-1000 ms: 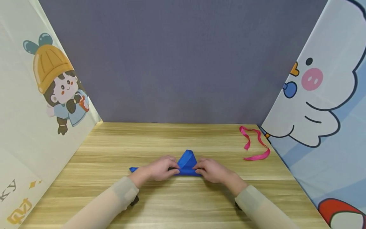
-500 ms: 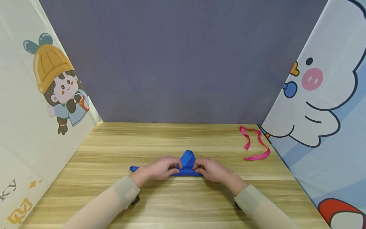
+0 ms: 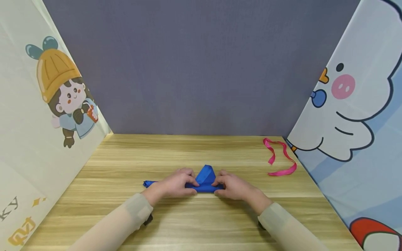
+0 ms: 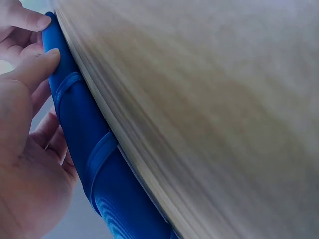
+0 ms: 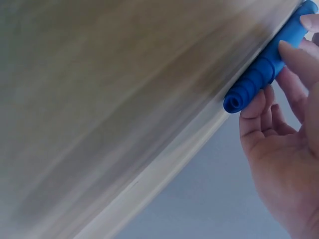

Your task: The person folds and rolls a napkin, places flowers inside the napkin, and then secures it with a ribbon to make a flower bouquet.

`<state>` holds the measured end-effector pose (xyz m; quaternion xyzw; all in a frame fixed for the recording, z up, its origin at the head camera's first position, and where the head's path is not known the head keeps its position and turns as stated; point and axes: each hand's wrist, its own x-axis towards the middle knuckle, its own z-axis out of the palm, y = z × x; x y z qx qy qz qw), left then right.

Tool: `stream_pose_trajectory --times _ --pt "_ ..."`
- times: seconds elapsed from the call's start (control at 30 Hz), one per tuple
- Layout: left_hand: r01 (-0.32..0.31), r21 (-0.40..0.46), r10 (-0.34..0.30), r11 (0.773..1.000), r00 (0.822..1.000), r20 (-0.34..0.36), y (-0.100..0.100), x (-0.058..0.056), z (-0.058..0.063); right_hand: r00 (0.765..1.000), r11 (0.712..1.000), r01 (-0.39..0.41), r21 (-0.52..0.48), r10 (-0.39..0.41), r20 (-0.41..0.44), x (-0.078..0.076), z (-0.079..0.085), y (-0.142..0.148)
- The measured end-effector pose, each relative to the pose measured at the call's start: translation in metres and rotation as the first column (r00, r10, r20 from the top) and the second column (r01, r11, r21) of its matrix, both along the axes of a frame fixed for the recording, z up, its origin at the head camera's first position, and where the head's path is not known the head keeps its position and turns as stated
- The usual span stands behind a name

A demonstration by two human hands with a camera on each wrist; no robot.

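Note:
A blue cloth point(image 3: 205, 188) lies on the table, its near part rolled into a tube and a flat pointed flap point(image 3: 206, 174) sticking out on the far side. My left hand point(image 3: 178, 183) grips the roll left of the flap, thumb on the near side and fingers over the top. On the other side of the flap my right hand point(image 3: 233, 186) holds the roll near its right end. Slanting wraps cross the rolled cloth point(image 4: 82, 117) in the left wrist view. The right wrist view shows the spiral end of the roll point(image 5: 233, 103).
A pink ribbon point(image 3: 289, 169) lies loosely curved at the back right of the wooden table point(image 3: 201, 223). A grey panel point(image 3: 198, 69) stands behind, with cartoon-printed sheets at the left point(image 3: 19, 115) and right point(image 3: 358, 104).
The hands shift slightly along the roll, the left thumb and fingers changing their hold. The cloth's left end moves a little to the right. The pink ribbon stays still.

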<state>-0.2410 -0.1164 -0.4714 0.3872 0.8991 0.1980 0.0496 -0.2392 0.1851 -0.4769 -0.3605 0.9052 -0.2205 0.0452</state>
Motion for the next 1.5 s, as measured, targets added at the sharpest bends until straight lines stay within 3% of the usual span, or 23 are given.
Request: stream_pose_trajectory --times 0.57,0.77,1.03,1.27,1.5 --pt "0.043 0.001 -0.043 0.999 0.999 -0.028 -0.0004 -0.0004 -0.0006 0.995 0.998 -0.062 -0.010 0.061 -0.077 0.0031 0.0067 -0.0026" --pt "0.041 -0.005 -0.041 0.999 0.999 -0.013 0.0010 -0.0011 -0.0011 0.997 0.999 -0.042 0.025 0.044 -0.070 0.0023 0.0066 -0.0031" --pt "0.006 0.028 -0.007 1.000 1.000 0.029 0.0035 -0.0021 -0.0015 0.999 0.999 -0.033 -0.015 0.033 -0.022 0.0031 0.0065 -0.0031" --pt "0.037 0.019 -0.036 0.999 0.998 -0.044 0.0026 -0.0006 -0.0004 0.995 0.998 -0.061 -0.015 0.060 -0.074 0.0013 0.0026 -0.0018" --pt "-0.004 -0.035 0.001 0.999 0.996 -0.085 0.0028 0.0013 0.0007 0.995 0.999 -0.029 0.019 0.031 -0.097 0.0055 0.0041 0.0004"
